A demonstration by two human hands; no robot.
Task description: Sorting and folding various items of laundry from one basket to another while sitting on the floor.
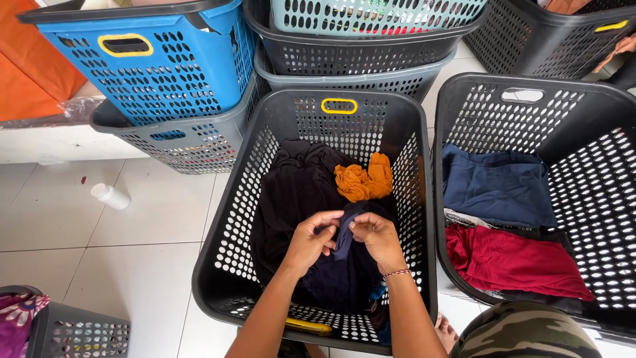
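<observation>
Sorting laundry: both hands meet over a black perforated laundry basket [228, 219], the left hand [310, 240] and right hand [379, 237] pinched together on a dark navy garment [341, 265] lifted from the pile inside. An orange cloth [363, 180] lies just behind. Folded blue and red clothes fill the neighbouring basket [596, 185]. Judging by the grip, the garment needs drawing clear and opening out.

We see a white tiled floor [132, 265] carrying black laundry baskets [311, 119] at twelve and three o'clock, and a small white bottle [110, 196] lying at nine.
</observation>
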